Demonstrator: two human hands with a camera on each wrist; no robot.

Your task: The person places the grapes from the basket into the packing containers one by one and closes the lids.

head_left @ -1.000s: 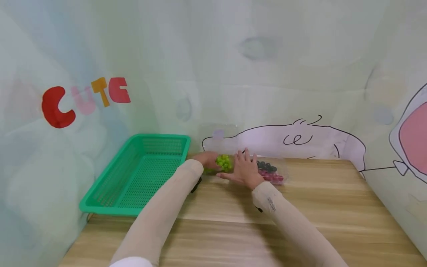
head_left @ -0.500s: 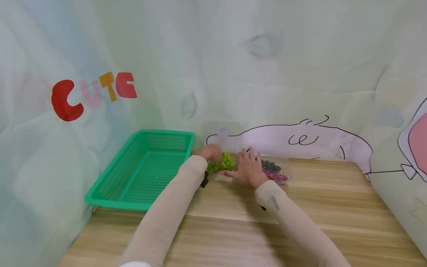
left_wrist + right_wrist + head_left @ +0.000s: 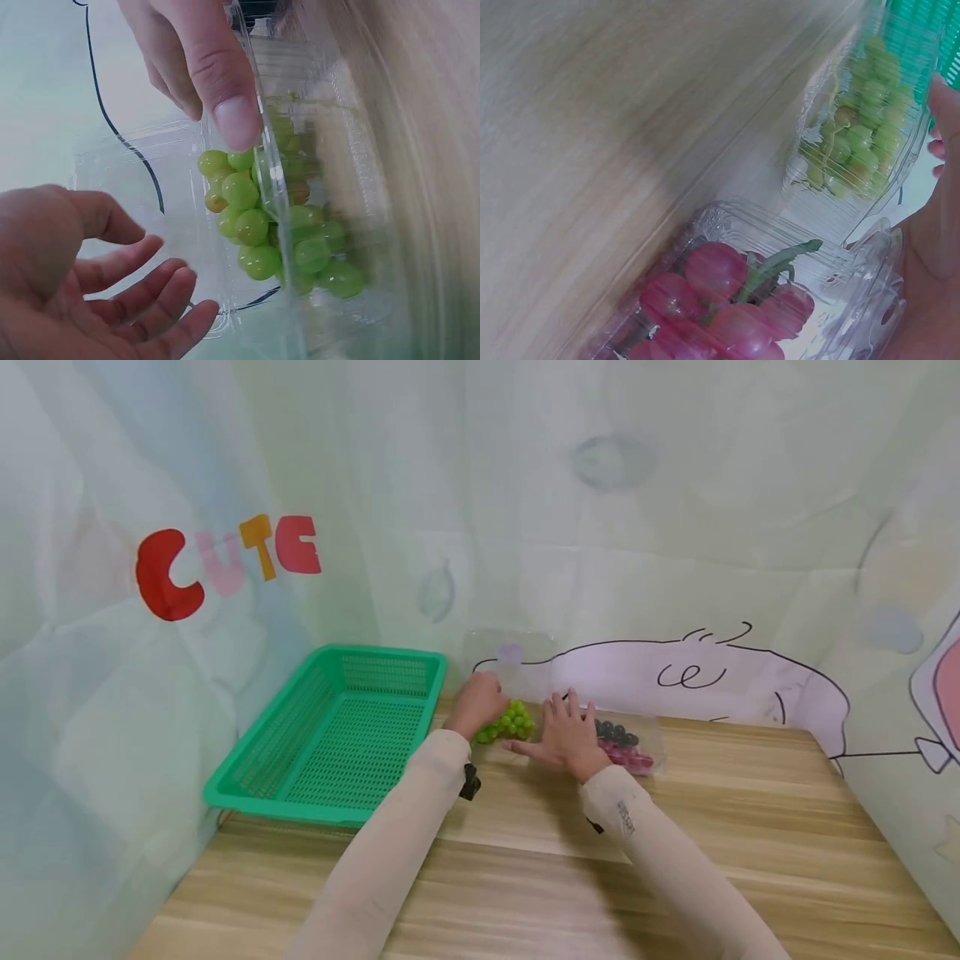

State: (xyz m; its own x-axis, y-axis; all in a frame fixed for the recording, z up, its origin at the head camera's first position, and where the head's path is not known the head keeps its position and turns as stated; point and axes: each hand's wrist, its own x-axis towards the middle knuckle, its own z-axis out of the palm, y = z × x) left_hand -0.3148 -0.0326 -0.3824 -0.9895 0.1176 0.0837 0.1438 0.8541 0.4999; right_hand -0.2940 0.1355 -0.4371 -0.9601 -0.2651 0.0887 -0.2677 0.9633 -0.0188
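Green grapes [image 3: 514, 720] lie in a clear plastic box [image 3: 289, 225] at the table's back edge; its transparent lid [image 3: 512, 647] stands raised against the wall. My left hand [image 3: 477, 703] hovers at the box's left end. In the left wrist view its fingers [image 3: 154, 296] are loosely bent and hold nothing, apart from the grapes. My right hand [image 3: 567, 735] is spread over the gap between boxes, its thumb [image 3: 236, 120] resting on the green-grape box's rim. Beneath and right of it are red grapes [image 3: 712, 300] in a clear box and dark grapes [image 3: 617, 733].
A green perforated plastic basket [image 3: 352, 752] stands on the left, close to the green-grape box. The wooden table [image 3: 525, 893] meets a printed cloth wall [image 3: 637, 568] at the back, left and right.
My left hand has lifted and drawn back from the green grapes, which now show more fully. The right hand stays in place. The head view has shifted slightly left.
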